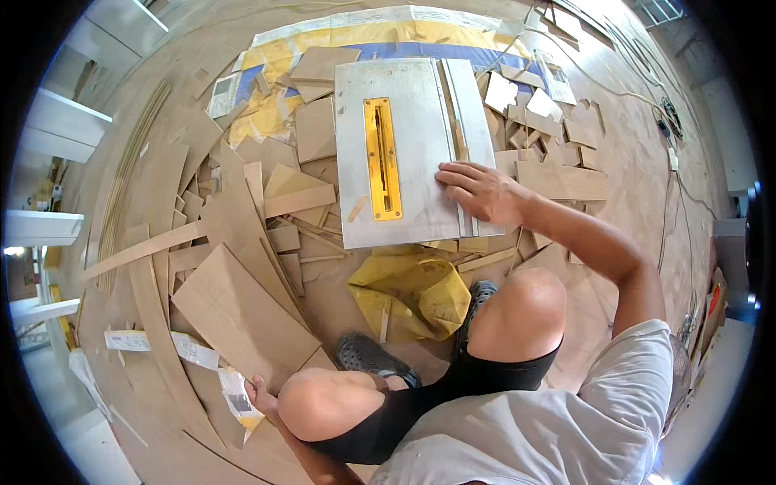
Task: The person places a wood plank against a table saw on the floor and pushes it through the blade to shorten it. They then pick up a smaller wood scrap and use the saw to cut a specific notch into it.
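Observation:
My right hand (477, 192) rests open on a silver metal saw table (416, 105), fingers slightly bent, right of its yellow slotted insert (379, 158) and beside a grooved rail holding a narrow wooden strip (456, 129). Down at the lower left, beside my bent knee, my left hand (263, 398) grips the lower edge of a wide light-brown board (226, 299), which lies slanted over other pieces and paper scraps. Part of that hand is hidden by the knee. A crumpled yellow plastic sack (408, 295) lies below the table, between it and my shoes.
Wood offcuts (558, 182) and long strips (137, 178) are strewn around the table. A printed plastic sheet (388, 24) lies behind it. Cords (663, 153) run along the right floor, with a black plug cluster (669, 117). White panels (65, 121) stand along the left.

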Action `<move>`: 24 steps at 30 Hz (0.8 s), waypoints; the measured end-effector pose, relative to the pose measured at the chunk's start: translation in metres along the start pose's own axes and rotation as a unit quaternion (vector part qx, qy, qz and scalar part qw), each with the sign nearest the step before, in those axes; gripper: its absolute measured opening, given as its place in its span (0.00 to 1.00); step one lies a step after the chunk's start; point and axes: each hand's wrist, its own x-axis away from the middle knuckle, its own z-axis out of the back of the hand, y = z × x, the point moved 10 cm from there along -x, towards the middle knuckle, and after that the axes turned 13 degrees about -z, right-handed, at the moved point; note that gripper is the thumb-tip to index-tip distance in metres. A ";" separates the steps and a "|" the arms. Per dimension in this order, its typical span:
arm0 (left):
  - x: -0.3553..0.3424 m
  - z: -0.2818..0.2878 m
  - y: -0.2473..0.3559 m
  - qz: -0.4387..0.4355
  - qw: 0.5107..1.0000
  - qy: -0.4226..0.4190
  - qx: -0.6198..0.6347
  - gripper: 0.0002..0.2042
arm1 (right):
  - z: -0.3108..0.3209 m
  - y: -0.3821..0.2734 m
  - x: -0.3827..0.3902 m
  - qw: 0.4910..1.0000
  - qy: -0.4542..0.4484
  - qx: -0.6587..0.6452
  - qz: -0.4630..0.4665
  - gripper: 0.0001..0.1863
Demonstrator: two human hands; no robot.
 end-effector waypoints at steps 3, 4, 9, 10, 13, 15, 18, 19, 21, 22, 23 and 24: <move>0.010 -0.039 0.021 0.039 0.996 0.035 0.077 0.28 | 0.015 -0.008 0.035 0.999 0.008 0.008 -0.048 0.14; 0.014 -0.022 0.015 0.120 0.984 0.128 0.035 0.28 | 0.020 -0.015 0.044 0.998 0.017 0.008 -0.061 0.13; -0.009 -0.050 0.063 0.094 0.992 0.084 -0.018 0.33 | 0.034 -0.028 0.060 0.993 0.065 -0.027 -0.090 0.14; -0.013 -0.052 0.071 0.091 0.989 0.115 -0.029 0.35 | 0.032 -0.034 0.044 0.994 0.073 -0.032 -0.074 0.14; -0.039 -0.073 0.090 0.063 0.993 0.100 0.004 0.37 | 0.013 -0.067 -0.022 0.998 0.036 -0.048 -0.014 0.16; -0.046 -0.121 0.132 0.062 0.992 0.111 0.002 0.36 | -0.005 -0.086 -0.062 0.997 0.068 -0.024 -0.022 0.23; -0.081 -0.121 0.143 0.010 0.997 0.037 0.071 0.30 | -0.049 -0.134 -0.084 1.000 0.011 0.003 0.027 0.28; -0.092 -0.125 0.153 0.000 0.997 0.016 0.080 0.29 | -0.043 -0.148 -0.077 0.997 -0.005 -0.040 0.058 0.27; -0.115 -0.133 0.166 -0.066 0.995 -0.053 0.044 0.25 | -0.001 -0.162 -0.066 0.981 -0.024 -0.129 0.143 0.26; -0.126 -0.156 0.180 -0.080 0.992 -0.093 0.039 0.24 | 0.023 -0.138 -0.065 0.982 0.062 -0.121 0.128 0.25; -0.134 -0.167 0.193 -0.094 0.987 -0.124 0.029 0.22 | 0.044 -0.118 -0.069 0.976 0.146 -0.117 0.111 0.24; -0.132 -0.188 0.221 -0.089 0.983 -0.154 0.034 0.21 | 0.072 -0.099 -0.088 0.976 0.175 -0.119 0.047 0.23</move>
